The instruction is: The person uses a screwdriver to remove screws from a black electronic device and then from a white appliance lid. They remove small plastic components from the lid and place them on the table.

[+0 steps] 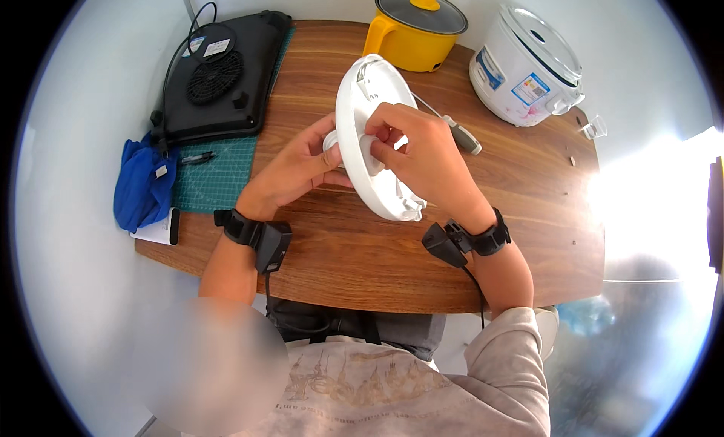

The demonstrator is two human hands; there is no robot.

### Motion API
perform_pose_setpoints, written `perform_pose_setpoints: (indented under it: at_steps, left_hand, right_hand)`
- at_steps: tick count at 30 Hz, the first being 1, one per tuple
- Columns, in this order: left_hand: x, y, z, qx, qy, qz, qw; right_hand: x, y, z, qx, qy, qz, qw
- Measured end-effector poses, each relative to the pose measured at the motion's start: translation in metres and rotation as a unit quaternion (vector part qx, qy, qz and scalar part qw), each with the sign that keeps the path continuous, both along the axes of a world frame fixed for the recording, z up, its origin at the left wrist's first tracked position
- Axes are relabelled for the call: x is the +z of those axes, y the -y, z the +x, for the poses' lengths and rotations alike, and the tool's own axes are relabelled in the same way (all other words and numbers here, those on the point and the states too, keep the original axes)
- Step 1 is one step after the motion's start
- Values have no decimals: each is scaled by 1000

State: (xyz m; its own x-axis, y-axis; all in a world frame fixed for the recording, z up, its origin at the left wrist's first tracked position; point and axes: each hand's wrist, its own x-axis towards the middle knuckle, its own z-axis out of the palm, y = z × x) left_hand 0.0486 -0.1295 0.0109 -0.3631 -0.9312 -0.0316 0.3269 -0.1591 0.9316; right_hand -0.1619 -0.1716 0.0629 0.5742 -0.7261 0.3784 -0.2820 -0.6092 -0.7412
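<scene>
A white round plastic lid (348,124) is held on edge above the table, its hollow inner side facing right. My left hand (305,164) grips it from the left, thumb and fingers around a small white round part (329,144) on the outer face. Inside the hollow, my right hand (411,147) has its fingers bent and pinched on a pale round piece (368,152) near the lid's middle. My fingers partly cover that piece. Behind my right hand lies a screwdriver (464,138) with a grey handle, its shaft pointing to the lid.
A yellow pot (415,41) with a glass lid stands at the back. Right of it is a white rice cooker (513,82), near a small clear cup (595,127). At left, a black appliance (204,82) lies on a green cutting mat (219,177), beside a blue cloth pouch (143,184).
</scene>
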Motion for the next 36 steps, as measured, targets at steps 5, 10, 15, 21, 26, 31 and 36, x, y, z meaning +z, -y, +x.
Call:
perform_pose_setpoints:
  at_steps: [5, 10, 15, 21, 26, 31, 36]
  left_hand:
    - [5, 5, 20, 5, 23, 4, 1000]
    - [3, 13, 27, 45, 56, 37, 997]
    - [-2, 15, 26, 61, 57, 45, 995]
    - [-6, 18, 36, 128, 55, 50, 989]
    - [-11, 24, 45, 198, -36, 27, 979]
    - [-9, 23, 50, 214, -55, 25, 975]
    - [-6, 22, 41, 234, -15, 23, 972]
  right_hand:
    - [-3, 1, 1, -26, -15, -27, 999]
    - [-21, 8, 3, -66, -87, -68, 992]
    - [-39, 17, 4, -33, -63, -32, 997]
    - [-10, 9, -11, -29, -144, -51, 988]
    - [19, -25, -20, 42, -173, -94, 980]
    - [16, -55, -10, 108, -283, -93, 948]
    - [-7, -62, 1, 196, -315, -106, 923]
